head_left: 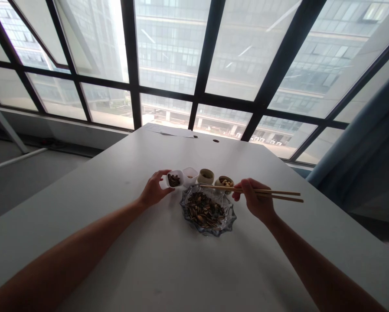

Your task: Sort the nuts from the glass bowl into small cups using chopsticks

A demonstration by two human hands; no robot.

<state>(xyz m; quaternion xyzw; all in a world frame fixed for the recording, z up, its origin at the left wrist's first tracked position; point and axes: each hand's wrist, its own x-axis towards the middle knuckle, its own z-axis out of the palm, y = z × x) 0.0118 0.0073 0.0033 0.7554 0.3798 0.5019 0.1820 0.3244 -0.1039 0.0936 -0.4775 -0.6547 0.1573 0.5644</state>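
My left hand is closed round the side of a small white cup that contains dark seeds. Between the fingers of my right hand is a pair of wooden chopsticks, pointing left. Their tips reach over the far rim of a scalloped glass bowl, with nothing visible gripped in them. Striped sunflower seeds fill the bowl. Behind it stand a second white cup with a little something inside, an olive-coloured cup and another such cup with pale nuts.
A long white table carries everything. Papers lie at its far end, near two dark round holes. Beyond are large windows with black frames. A blue curtain hangs at the right.
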